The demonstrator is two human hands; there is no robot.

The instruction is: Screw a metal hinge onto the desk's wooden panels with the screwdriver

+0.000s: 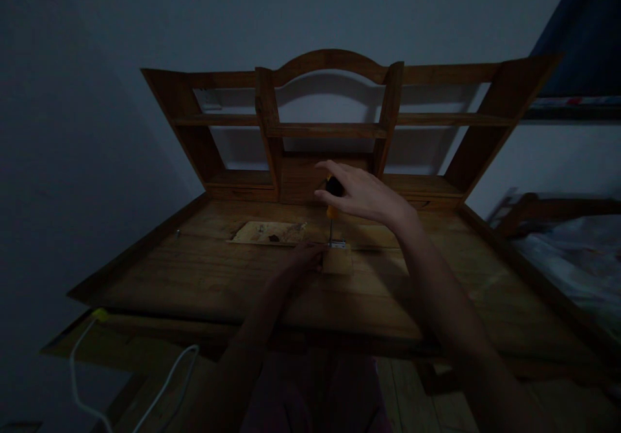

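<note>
A screwdriver with a yellow and black handle stands upright near the middle of the wooden desk. My right hand is around the upper handle, thumb and fingers curved loosely on either side. The shaft runs down to a small metal hinge at the far edge of a small wooden block. My left hand grips the block's left side, its fingertips close to the screwdriver's tip. Any screw under the tip is too small to make out.
A wooden shelf unit rises at the desk's back against the wall. Left of the block lies a rough, pale patch on the desk. A small metal piece sits further left. A white cable hangs at the front left.
</note>
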